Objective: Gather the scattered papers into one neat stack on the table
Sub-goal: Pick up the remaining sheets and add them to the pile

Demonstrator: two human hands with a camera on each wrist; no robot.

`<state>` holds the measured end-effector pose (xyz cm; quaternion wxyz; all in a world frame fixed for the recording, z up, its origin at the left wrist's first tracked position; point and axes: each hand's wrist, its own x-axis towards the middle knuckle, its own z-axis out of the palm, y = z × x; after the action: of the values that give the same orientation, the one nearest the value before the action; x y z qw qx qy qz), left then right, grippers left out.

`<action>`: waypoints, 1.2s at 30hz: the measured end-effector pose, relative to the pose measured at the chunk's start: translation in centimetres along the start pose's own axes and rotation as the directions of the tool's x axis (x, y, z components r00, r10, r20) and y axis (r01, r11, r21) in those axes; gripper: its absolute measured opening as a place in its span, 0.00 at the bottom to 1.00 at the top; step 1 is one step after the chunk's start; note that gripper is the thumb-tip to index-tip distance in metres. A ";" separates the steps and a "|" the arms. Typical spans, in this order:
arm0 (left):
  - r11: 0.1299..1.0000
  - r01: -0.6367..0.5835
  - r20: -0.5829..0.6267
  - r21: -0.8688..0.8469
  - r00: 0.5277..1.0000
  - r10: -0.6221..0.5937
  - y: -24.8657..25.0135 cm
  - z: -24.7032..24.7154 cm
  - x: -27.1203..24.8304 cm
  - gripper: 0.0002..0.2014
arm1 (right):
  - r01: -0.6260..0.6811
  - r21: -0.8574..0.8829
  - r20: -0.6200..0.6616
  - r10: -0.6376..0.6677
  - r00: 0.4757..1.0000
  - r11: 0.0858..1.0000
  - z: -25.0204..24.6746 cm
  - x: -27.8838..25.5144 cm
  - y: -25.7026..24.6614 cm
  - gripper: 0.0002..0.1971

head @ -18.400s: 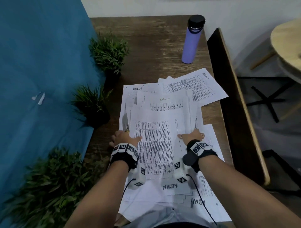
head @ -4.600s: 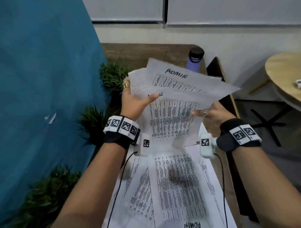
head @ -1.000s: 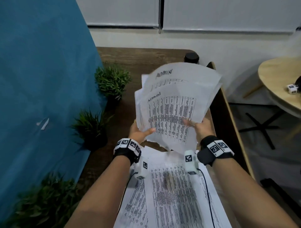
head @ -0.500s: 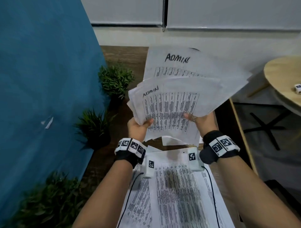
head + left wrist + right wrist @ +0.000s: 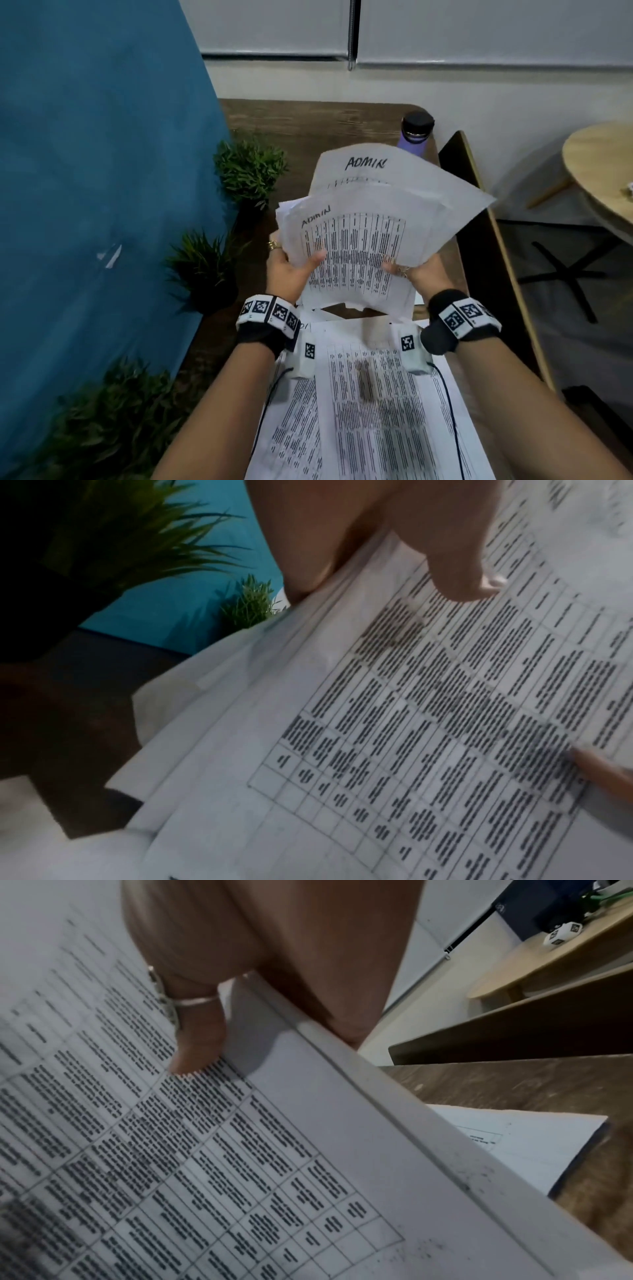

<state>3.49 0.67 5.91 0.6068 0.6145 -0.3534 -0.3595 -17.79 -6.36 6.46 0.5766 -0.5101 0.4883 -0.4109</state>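
Both hands grasp a fanned bundle of papers held above the table: left hand on its left edge, right hand on its right. Squaring is under way; next, tapping the edges flush and adding the sheets lying nearer.

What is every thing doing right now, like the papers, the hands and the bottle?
Held papers: lifted off the table, fanned, uneven.
Left hand: grips the bundle's left edge.
Right hand: grips its right edge.
Papers on table: flat, overlapping.
Purple bottle: upright, cap on.
Potted plants: upright.
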 end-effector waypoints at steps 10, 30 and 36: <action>0.040 -0.723 0.070 0.690 0.121 0.990 11.4 3.9 -3.2 0.28 | -0.009 0.004 0.025 0.009 1.000 1.000 -0.4 0.7 0.8 0.18; -0.077 -0.477 0.427 0.875 0.687 0.587 8.7 -1.3 0.1 0.38 | -0.119 -0.001 -0.013 0.119 0.993 0.993 -0.4 0.9 0.6 0.17; 0.938 -0.119 0.090 0.324 0.991 0.095 1.6 -2.7 0.8 0.47 | -0.151 0.082 -0.058 0.156 0.986 0.985 -0.2 0.4 0.5 0.11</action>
<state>6.23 1.25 7.49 0.5013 0.6734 -0.4632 -0.2840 -17.96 -6.70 5.90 0.6099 -0.4346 0.5282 -0.4003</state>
